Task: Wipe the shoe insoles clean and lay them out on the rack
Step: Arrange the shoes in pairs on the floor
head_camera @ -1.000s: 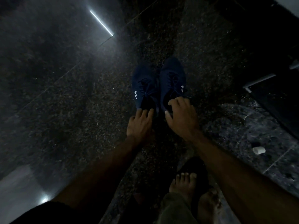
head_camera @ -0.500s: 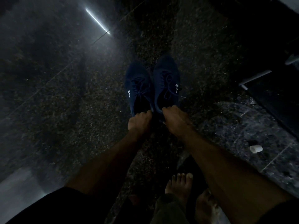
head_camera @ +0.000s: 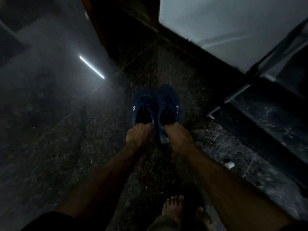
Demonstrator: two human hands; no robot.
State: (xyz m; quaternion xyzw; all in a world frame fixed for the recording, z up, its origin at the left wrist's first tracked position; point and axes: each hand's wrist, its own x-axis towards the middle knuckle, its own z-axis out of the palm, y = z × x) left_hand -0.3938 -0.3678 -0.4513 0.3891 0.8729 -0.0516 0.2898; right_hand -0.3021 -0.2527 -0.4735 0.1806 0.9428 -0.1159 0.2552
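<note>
1. The left hand (head_camera: 137, 134) is curled over the heel rim of the left shoe (head_camera: 144, 107); the right hand (head_camera: 178, 136) grips the heel rim of the right shoe (head_camera: 168, 105) the same way.
2. Both shoes sit touching, side by side on the dark speckled floor (head_camera: 83, 139), at 12 o'clock from the bare feet (head_camera: 175, 209), toes pointing away.
3. Insoles are not visible: the shoe openings are black in this light, so whether they are still inside cannot be told.
4. Likely step: steadying or lifting the shoes by the heels to reach the insoles. To do it well, I would hold one heel down and peel the insole from the heel end, slowly, so it does not crease or tear.
5. The shoes are navy, laced, with a small white mark on each outer side.
6. A metal-framed rack (head_camera: 236, 95) stands at 2 o'clock from the shoes.
</note>
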